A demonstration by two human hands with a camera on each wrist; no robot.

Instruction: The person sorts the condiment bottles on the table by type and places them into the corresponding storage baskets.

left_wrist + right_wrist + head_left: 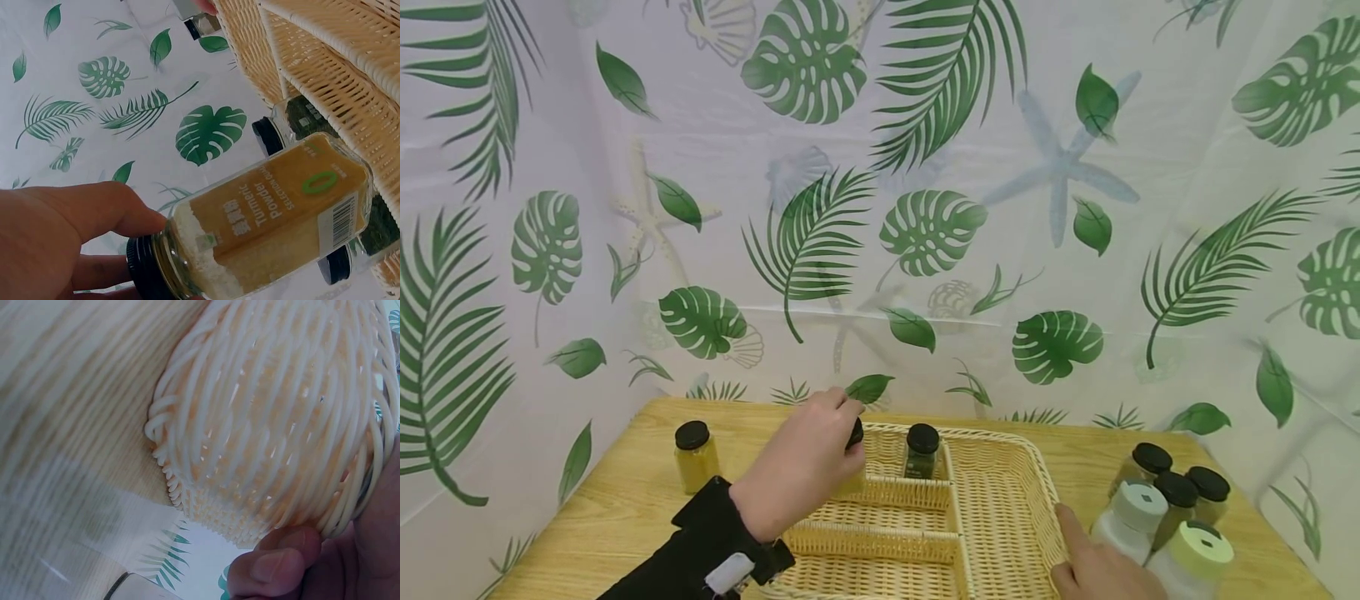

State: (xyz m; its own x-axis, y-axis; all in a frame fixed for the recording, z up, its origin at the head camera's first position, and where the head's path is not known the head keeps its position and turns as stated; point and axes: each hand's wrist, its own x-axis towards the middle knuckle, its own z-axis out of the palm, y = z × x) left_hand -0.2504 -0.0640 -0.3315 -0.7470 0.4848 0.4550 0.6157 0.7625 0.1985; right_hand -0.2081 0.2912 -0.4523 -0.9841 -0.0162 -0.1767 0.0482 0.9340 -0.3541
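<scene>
My left hand (pixel 808 462) holds a spice jar (pixel 269 215) by its black lid, over the back left part of a wicker basket (pixel 1000 500). The label reads Turmeric Powder, and the contents are yellow-brown. In the head view the hand hides most of this jar. A jar of dark green herbs (pixel 921 454) stands in the back compartment; the left wrist view shows two such jars, one on each side of the turmeric. My right hand (pixel 1108 571) grips the basket's right rim, fingers curled against the outer wall in the right wrist view.
A yellow spice jar (pixel 696 458) stands on the wooden table (pixel 625 492) at left. At right, several black-lidded jars (pixel 1150 458) cluster with a white-capped bottle (pixel 1131 517) and a yellow-green-capped bottle (pixel 1195 554). A leaf-print cloth (pixel 925 333) hangs behind.
</scene>
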